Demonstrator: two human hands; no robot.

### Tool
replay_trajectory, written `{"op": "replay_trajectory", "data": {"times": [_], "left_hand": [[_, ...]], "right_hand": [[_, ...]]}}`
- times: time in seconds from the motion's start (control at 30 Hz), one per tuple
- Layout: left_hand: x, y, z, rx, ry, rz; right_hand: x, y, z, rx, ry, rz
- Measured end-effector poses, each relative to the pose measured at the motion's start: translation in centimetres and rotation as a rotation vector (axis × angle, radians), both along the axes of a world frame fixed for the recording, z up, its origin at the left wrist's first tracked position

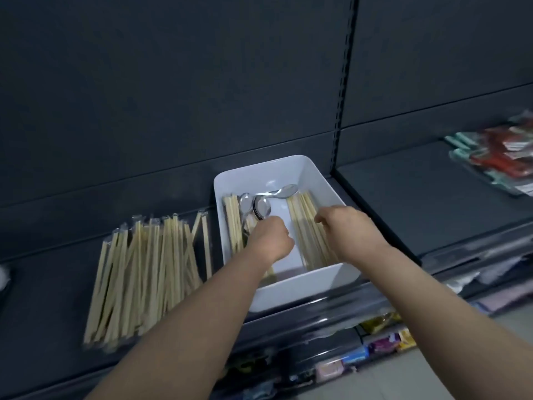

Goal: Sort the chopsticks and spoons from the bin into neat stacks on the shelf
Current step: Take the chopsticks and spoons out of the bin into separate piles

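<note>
As left fingers (272,224) grip spoons (262,210), chopsticks (305,226) beside

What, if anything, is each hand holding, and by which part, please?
The left hand seemingly grips the spoons by their handles; the right hand touches the chopsticks mid-length, hold unclear.

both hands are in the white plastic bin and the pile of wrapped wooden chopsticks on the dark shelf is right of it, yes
No: the head view shows the pile of wrapped wooden chopsticks on the dark shelf left of the white plastic bin. The left hand and right hand are in it.
</note>
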State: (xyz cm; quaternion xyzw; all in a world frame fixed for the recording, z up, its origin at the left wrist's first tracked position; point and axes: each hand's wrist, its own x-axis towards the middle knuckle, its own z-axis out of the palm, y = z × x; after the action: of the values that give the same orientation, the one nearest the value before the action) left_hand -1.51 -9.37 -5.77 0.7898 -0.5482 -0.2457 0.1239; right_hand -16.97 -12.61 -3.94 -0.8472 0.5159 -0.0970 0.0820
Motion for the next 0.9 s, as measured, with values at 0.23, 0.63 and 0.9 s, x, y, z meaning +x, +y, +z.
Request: {"op": "replay_trajectory", "data": {"times": [0.23,0.63,0.9], "left_hand": [[-3.3,-3.6,-0.7,0.102,-0.019,0.109],[1.0,-1.8,0.9,0.075,-0.02,0.191],[3.2,-0.3,0.1,-0.104,0.286,0.27]], "right_hand": [[-0.6,-0.6,-1.3,0.018,-0.145,0.011],[1.0,-1.7,1.6,0.178,0.248,0.098],[4.0,-3.5,0.0,0.278,0.42,0.137]]}}
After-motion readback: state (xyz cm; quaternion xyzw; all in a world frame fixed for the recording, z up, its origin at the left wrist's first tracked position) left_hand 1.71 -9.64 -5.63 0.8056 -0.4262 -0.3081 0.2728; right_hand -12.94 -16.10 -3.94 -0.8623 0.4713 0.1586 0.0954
